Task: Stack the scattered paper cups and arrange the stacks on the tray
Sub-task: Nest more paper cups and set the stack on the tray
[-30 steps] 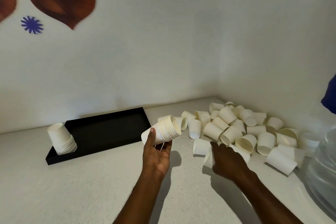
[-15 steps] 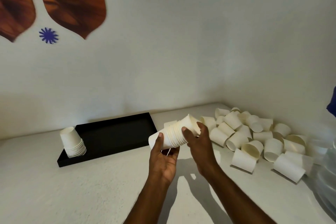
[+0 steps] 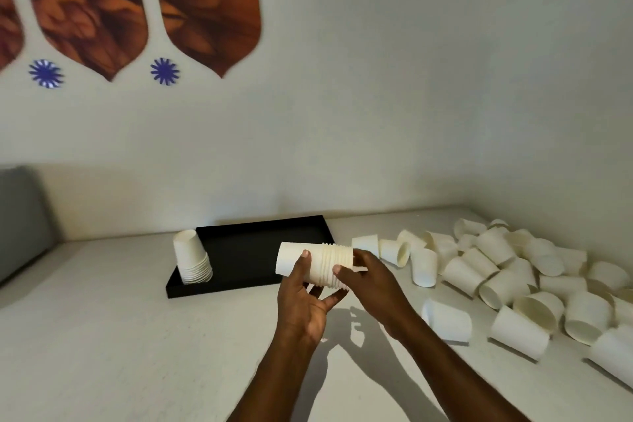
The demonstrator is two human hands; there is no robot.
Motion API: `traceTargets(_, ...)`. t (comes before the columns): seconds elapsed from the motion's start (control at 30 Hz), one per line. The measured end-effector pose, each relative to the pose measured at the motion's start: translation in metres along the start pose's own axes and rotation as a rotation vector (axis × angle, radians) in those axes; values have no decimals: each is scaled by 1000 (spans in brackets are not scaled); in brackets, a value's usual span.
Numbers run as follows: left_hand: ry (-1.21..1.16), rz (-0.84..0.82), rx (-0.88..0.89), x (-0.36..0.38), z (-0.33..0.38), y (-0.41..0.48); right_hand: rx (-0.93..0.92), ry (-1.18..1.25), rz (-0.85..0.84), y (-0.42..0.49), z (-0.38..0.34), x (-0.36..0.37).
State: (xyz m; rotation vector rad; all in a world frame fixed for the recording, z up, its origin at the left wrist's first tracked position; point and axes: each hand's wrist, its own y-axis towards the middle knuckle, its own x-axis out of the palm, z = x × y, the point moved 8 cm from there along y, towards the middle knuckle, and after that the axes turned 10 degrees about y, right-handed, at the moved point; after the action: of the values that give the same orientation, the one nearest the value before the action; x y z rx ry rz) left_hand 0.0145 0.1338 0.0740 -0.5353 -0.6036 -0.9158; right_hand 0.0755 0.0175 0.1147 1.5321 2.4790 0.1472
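A stack of white paper cups [image 3: 317, 262] lies sideways in the air over the counter, its closed end pointing left toward the black tray [image 3: 253, 250]. My left hand [image 3: 305, 298] holds it from below, thumb on its near side. My right hand [image 3: 370, 279] grips the stack's rim end, thumb on the rims. Another stack of cups [image 3: 192, 259] stands upside down at the tray's near left corner. Several loose white cups [image 3: 496, 267] lie scattered on the counter at the right.
The white counter [image 3: 137, 336] meets a white wall at the back and a side wall at the right. A grey object [image 3: 20, 216] stands at the far left. Brown and blue decorations hang on the wall.
My right hand took a cup from the pile and pushed it onto the held stack. The stack has turned level and sits nearer the tray; the view has shifted left.
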Motion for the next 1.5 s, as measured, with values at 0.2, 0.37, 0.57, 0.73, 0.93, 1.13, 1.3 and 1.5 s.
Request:
traceTargets(0.2, 455, -10, 116, -24, 62, 14, -121, -189, -171, 23, -15, 47)
traceTargets(0.37, 744, 42, 233, -42, 99, 29, -236, -229, -247, 36, -29, 92)
traceTargets(0.57, 1121, 192, 491, -63, 127, 39, -221, -305, -264, 58, -22, 130)
traceTargets(0.73, 1225, 298, 630, -88, 145, 51, -187, -325, -305, 81, -5, 164)
traceTargets(0.93, 1270, 349, 612, -122, 149, 77, -180, -297, -322, 110, 30, 203)
traceTargets(1.13, 1334, 320, 605, -139, 148, 111, -199, -290, -334, 140, 57, 232)
traceTargets(1.3, 1399, 376, 579, -154, 145, 136, -199, -274, -342, 162, 76, 244)
traceTargets(1.5, 1367, 474, 533, -167, 136, 148, -172, -282, -352, 175, 96, 251)
